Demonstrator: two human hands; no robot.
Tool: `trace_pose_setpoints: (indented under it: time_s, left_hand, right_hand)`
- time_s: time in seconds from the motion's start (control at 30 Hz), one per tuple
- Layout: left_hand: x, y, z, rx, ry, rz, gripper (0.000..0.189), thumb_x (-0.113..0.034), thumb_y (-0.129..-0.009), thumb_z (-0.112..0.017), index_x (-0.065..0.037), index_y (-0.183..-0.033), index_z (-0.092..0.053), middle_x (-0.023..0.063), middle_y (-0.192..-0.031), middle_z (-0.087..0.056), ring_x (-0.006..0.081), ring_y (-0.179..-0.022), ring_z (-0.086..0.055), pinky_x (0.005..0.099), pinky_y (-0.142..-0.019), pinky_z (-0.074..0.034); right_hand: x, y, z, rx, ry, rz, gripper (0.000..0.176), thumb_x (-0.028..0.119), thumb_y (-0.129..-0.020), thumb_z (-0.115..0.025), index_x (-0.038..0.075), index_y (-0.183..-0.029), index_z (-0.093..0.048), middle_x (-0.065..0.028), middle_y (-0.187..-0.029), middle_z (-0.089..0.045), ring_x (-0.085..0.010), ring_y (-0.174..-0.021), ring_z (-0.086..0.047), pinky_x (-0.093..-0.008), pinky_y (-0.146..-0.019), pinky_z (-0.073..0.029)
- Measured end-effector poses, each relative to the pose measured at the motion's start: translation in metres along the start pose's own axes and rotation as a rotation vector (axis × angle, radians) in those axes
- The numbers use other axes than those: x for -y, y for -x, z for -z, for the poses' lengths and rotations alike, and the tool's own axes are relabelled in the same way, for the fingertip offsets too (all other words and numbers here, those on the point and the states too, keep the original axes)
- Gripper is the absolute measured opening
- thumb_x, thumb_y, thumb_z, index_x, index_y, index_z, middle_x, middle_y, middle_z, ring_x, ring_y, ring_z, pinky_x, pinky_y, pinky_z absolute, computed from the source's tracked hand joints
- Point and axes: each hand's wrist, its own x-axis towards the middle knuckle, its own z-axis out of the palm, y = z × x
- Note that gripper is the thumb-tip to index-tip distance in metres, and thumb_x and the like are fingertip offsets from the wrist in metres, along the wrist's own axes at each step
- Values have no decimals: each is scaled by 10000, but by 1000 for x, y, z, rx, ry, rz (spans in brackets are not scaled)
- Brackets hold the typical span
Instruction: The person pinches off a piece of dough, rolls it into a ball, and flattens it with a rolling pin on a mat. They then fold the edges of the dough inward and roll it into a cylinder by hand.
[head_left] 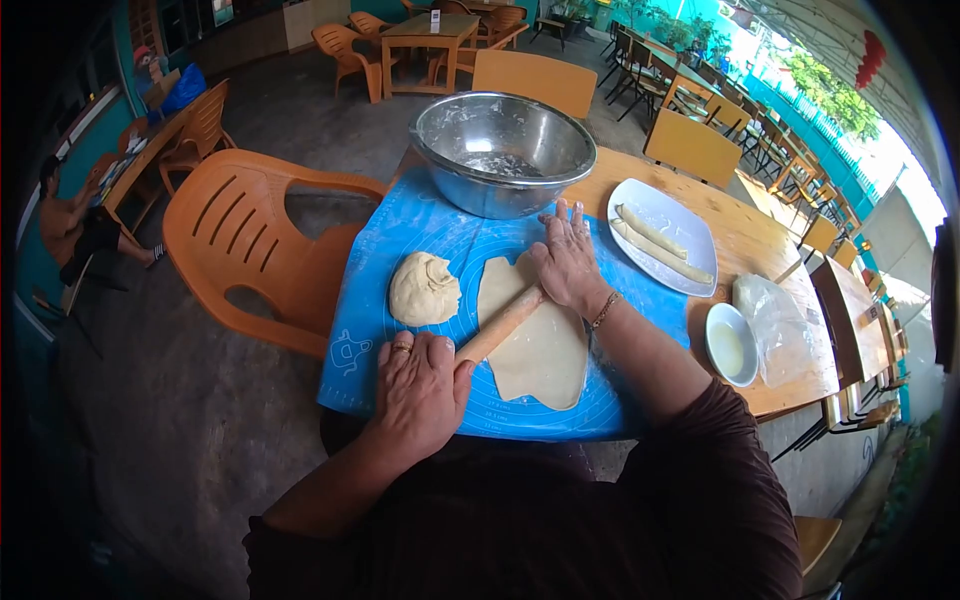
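Note:
A wooden rolling pin lies diagonally across a thin, uneven sheet of dough on a blue baking mat. My left hand is closed over the pin's near end, fingers bent and a ring on one of them. At the far end, my right hand presses its palm on the pin, with fingers stretched out toward the metal bowl. A rounded lump of dough sits on the mat just beyond my left hand. The undersides of both hands are hidden.
Behind the mat stands a large metal bowl. To the right are a white plate with rolled dough strips, a small bowl and a plastic bag. An orange chair adjoins the table's left side. A person sits far left.

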Motion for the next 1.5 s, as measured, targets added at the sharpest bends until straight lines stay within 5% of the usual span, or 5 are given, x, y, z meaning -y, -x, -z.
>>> trace_pose_setpoints:
  time_s: [0.2,0.3,0.5,1.23,1.5]
  left_hand:
    - [2,1,1,-4,-61,9,207,-204,-906,-612,-22,-876,-521,165,-846,-543,353,-809,-529,475,-774,-386]
    - [8,-4,4,7,-81,-6,207,-213,-912,-604,-33,-845,-528,151,-816,-548,343,-801,-534,468,-765,-384]
    - [15,-9,9,32,-35,-42,233,-231,-927,-592,-50,-796,-523,129,-761,-542,331,-769,-541,464,-735,-387]
    - [44,-19,3,-185,-163,164,331,-272,-919,-627,-38,-693,-566,148,-663,-617,332,-635,-628,454,-580,-471]
    - [43,-6,5,-84,-85,116,392,-348,-778,-798,-31,-777,-567,123,-752,-593,310,-672,-610,432,-606,-471]
  right_hand:
    - [-56,-11,-8,204,-645,-22,561,316,-975,-376,-7,-1434,-391,-326,-1563,-134,-483,-1466,-21,-491,-1207,-90]
    - [-30,33,23,83,35,143,556,309,-990,-396,-25,-1435,-383,-308,-1561,-165,-469,-1463,-96,-497,-1201,-146]
    - [-16,73,44,125,179,330,594,293,-1002,-458,-22,-1481,-303,-215,-1583,-206,-368,-1468,-199,-463,-1205,-187]
    - [17,21,14,122,188,147,698,474,-1026,-325,-21,-1510,-240,-215,-1590,-193,-336,-1487,-164,-487,-1178,-228]
    - [18,11,4,110,136,129,762,558,-1007,-312,-27,-1494,-288,-204,-1582,-230,-348,-1488,-147,-484,-1173,-239]
